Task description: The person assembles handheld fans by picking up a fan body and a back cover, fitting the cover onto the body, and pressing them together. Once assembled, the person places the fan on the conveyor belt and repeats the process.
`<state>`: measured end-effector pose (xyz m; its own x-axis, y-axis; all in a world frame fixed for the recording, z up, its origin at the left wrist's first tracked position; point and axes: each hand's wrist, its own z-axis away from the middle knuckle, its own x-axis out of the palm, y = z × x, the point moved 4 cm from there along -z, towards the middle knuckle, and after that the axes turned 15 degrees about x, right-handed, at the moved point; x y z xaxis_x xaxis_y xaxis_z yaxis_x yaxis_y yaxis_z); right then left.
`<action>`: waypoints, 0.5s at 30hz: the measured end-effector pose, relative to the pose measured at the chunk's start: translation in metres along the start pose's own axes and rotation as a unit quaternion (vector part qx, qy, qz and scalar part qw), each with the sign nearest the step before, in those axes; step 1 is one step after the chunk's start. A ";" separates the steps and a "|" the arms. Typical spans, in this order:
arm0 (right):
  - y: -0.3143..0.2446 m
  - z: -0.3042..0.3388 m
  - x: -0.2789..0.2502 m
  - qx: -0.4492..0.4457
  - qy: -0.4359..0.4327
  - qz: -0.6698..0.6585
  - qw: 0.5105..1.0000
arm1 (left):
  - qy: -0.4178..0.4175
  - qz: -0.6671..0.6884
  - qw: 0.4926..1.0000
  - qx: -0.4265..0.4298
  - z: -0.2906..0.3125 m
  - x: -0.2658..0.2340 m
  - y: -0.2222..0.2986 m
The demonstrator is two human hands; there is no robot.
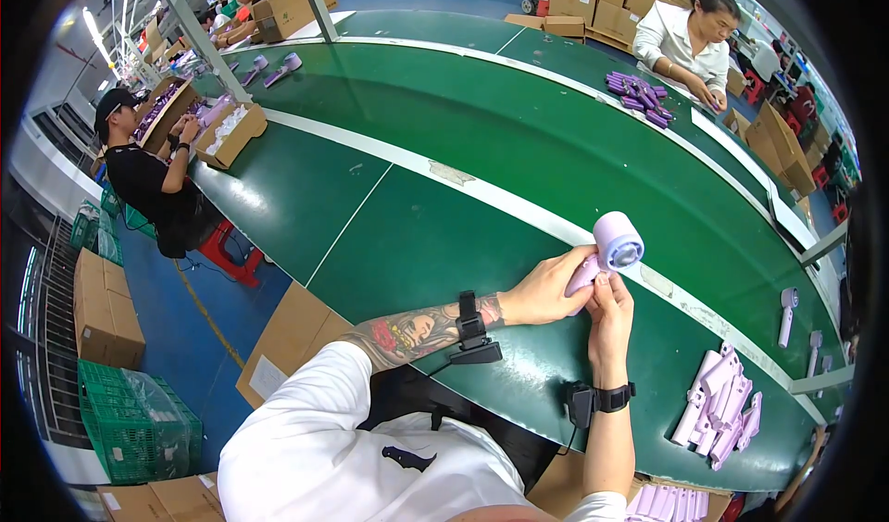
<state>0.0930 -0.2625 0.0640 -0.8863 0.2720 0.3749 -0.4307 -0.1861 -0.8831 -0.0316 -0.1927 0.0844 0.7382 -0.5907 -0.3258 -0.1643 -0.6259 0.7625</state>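
Observation:
A light-purple handheld fan [615, 235] with a round head is held up over the bench in front of me, near the white strip beside the belt. My left hand [548, 289] is closed round its handle from the left. Below the head, my right hand [611, 314] pinches the handle with thumb and fingers; what the fingertips touch exactly is partly hidden. To the right of my right hand lies a pile of purple handle shells [715, 409] on the green bench. More purple parts [667, 503] sit in a carton by my right forearm.
A green conveyor belt [500, 114] runs past the bench, carrying several purple fans [787, 318]. Across it, a person in white works beside a purple parts pile [639, 96]. At left, a person in black works at an open carton [231, 138]. Green crates [130, 429] stand on the floor.

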 end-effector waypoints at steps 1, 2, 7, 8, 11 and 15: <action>0.000 -0.002 0.000 -0.001 0.000 0.000 1.000 | 0.004 0.032 0.999 -0.011 0.001 0.001 -0.008; 0.001 -0.006 -0.003 -0.007 0.033 0.001 0.999 | 0.008 0.063 0.998 -0.022 0.001 0.002 -0.014; 0.003 -0.015 -0.019 -0.077 0.144 0.111 0.980 | 0.033 0.317 0.946 -0.061 0.000 0.015 -0.028; -0.002 -0.015 -0.019 -0.107 0.161 0.166 0.967 | 0.045 0.318 0.943 -0.083 0.000 0.013 -0.031; 0.000 -0.006 -0.001 -0.159 0.157 0.270 0.937 | 0.068 0.320 0.937 -0.126 0.001 0.007 -0.035; -0.004 0.000 0.006 -0.148 0.151 0.329 0.920 | 0.084 0.297 0.945 -0.109 0.001 0.005 -0.032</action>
<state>0.0895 -0.2602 0.0702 -0.8311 0.4517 -0.3242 0.2871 -0.1508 -0.9460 -0.0233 -0.1765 0.0580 0.6550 -0.7040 0.2746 -0.4568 -0.0794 0.8860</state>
